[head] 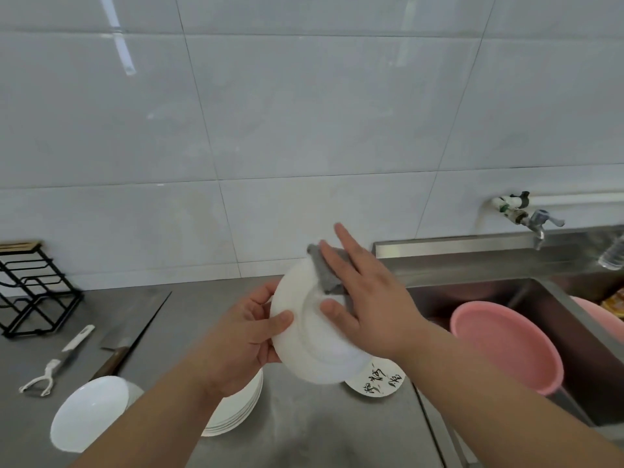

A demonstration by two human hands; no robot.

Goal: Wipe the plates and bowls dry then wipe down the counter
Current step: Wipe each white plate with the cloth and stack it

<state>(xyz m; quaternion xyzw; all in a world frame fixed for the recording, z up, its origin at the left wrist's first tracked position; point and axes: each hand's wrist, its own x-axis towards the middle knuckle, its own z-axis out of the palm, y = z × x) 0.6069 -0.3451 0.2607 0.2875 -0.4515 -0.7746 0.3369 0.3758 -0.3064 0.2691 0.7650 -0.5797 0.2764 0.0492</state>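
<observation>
One white plate point(304, 349) was held tilted above the bench point(304, 430), its underside toward the camera. The left grip point(243, 336) was closed on the plate's left rim, thumb across the underside and fingers curled behind. The right grip point(368, 298) lay open, its fingers straight, and pressed one folded grey cloth point(329, 271) flat against the plate's upper edge.

Below it, one stack of white plates point(236, 410) sat on the bench, largely hidden by the left forearm, so its count was unclear. One plate with black brush lettering point(378, 383) lay beside the stack, half covered by the held plate. At least two nested white bowls point(89, 412) stood lower left.

Further left lay one cleaver point(135, 319), one peeler point(57, 363) and one black wire rack point(30, 288), cut off by the frame. One pink basin point(506, 346) leaned in the sink point(472, 261) on the right.
</observation>
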